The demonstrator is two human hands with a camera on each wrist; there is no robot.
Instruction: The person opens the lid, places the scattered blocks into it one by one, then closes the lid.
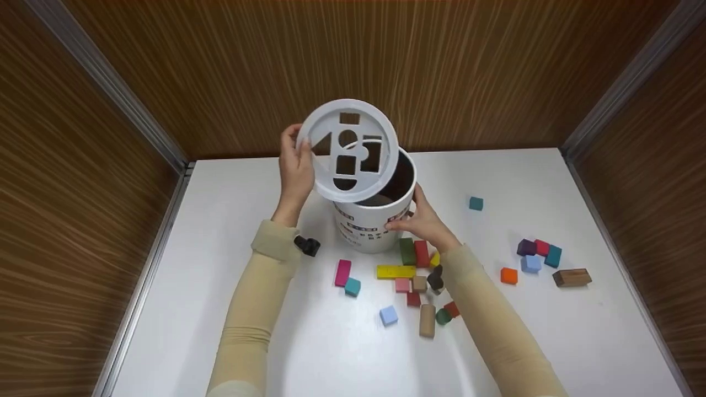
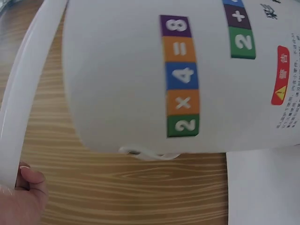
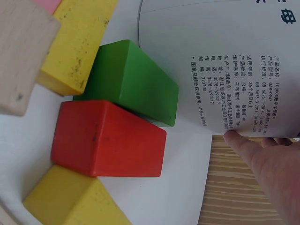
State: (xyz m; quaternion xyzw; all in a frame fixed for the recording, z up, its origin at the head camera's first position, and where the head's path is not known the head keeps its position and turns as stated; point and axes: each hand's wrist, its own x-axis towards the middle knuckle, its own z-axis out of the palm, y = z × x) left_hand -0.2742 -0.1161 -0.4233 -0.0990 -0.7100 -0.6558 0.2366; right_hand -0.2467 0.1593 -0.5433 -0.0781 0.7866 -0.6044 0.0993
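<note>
My left hand (image 1: 296,171) grips the rim of a white round lid (image 1: 370,183) with shaped cut-outs. The lid is tilted up over the left part of a white bucket (image 1: 353,220), whose dark mouth shows to its right. In the left wrist view, a thumb and fingertip hold the lid's edge beside the bucket's printed wall (image 2: 117,70). My right hand (image 1: 424,220) holds the bucket's right side, thumb on the front; its other fingers are partly hidden behind. Close to it on the table stand a green block (image 3: 140,89) and a red block (image 3: 117,140).
Several coloured blocks lie in front of the bucket, among them a yellow bar (image 1: 396,272) and a wooden cylinder (image 1: 427,321). More lie to the right, with a brown block (image 1: 572,277) and a lone teal cube (image 1: 476,203). A wood-grain wall (image 1: 469,71) stands behind the table.
</note>
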